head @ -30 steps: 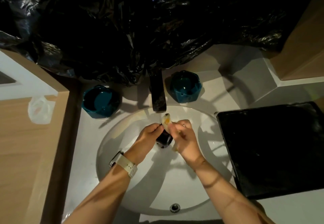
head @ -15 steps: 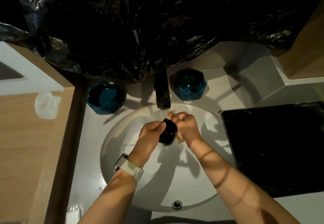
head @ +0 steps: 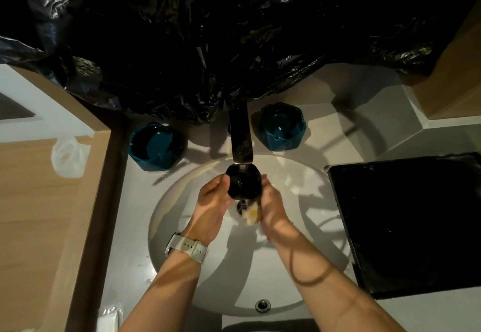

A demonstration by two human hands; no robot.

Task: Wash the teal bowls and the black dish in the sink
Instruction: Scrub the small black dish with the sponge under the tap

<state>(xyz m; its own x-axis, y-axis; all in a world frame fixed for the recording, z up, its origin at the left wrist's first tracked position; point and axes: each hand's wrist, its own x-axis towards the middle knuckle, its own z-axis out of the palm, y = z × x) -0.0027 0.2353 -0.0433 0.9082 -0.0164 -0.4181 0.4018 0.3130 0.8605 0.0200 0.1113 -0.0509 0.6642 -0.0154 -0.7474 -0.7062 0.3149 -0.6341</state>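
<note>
Black dish (head: 243, 182) now raised under faucet (head: 241, 134) for rinsing; left hand (head: 214, 197) fingers curl round it, right hand (head: 270, 201) steadies it, clutching sponge (head: 252, 214)

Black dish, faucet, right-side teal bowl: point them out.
black dish (head: 243, 182), head view, its dark outer wall.
faucet (head: 241, 140), head view, middle of spout.
right-side teal bowl (head: 282, 127), head view, its inner hollow.

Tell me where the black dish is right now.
In the head view, the black dish sits centre frame over the sink, under the faucet, held between left hand and right hand.
</note>
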